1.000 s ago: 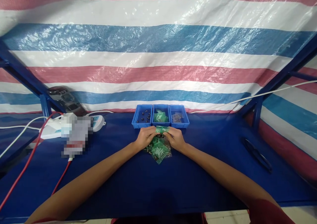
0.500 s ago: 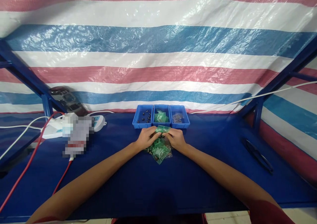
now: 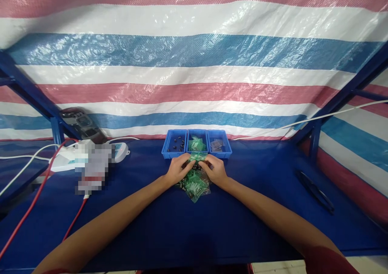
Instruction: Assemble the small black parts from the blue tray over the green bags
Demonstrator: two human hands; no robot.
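A: Striped sheet (image 3: 194, 94)?
B: Woven plastic, glossy, creased, fine rough weave.
A: Tabletop (image 3: 169, 225)?
B: Smooth, low sheen, base material can't tell. Frame (image 3: 339, 93) looks like painted metal, smooth.
A: Bins (image 3: 173, 155)?
B: Smooth molded plastic, slight shine. Small dark parts (image 3: 182, 146) look metallic, tiny though.
A: Green bag (image 3: 198, 156) and bag pile (image 3: 195, 185)?
B: Thin see-through plastic film, crinkly, shiny.
A: Power strip (image 3: 60, 165), sleeve (image 3: 327, 260)?
B: Smooth white plastic; matt red cloth.
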